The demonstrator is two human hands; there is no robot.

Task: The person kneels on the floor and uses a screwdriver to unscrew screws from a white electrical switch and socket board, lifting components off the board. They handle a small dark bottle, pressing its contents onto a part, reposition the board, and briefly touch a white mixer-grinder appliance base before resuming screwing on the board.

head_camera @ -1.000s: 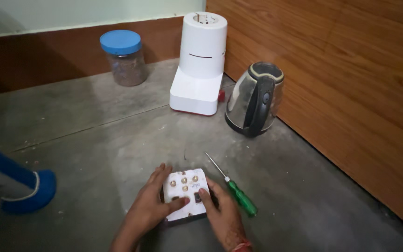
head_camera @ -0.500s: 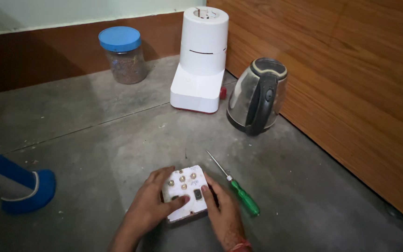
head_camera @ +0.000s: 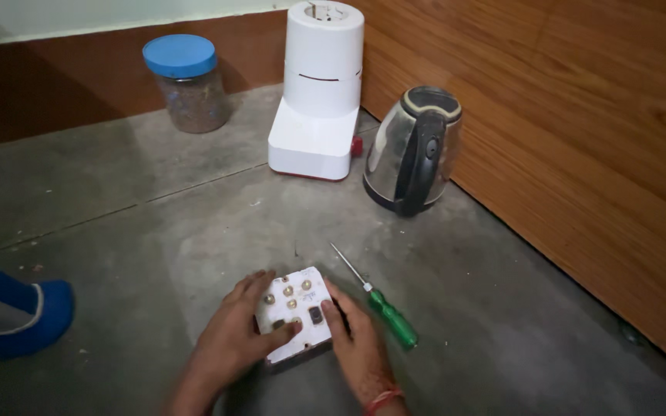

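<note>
Down on the grey concrete floor (head_camera: 156, 231), near the bottom of the view, a person is pressing a small white switch plate (head_camera: 296, 312) against the ground. The left hand (head_camera: 233, 343) is lying flat over the plate's left side with the thumb across its face; the right hand (head_camera: 356, 347) is bracing the right edge, fingers curled along it. Both hands are closing on the plate from opposite sides, holding it rather than lifting it.

The plate is looking like hard moulded plastic: light, stiff, a bit slick on its face, and likely to crack if twisted or dropped on concrete. The edges seem the safest place to grip, keeping fingers off the brass terminals and the dark rocker.

Counting what is lying about: one plate, with what appear to be four or five brass terminals, though I cannot tell exactly. One green-handled screwdriver (head_camera: 379, 304) is lying just right of the right hand, its tip pointing away. Farther off are standing one steel kettle (head_camera: 414, 150), one white mixer base (head_camera: 317, 92), and one blue-lidded jar (head_camera: 186, 81). At the near left, one blue object (head_camera: 21, 316) is showing partly.
</note>
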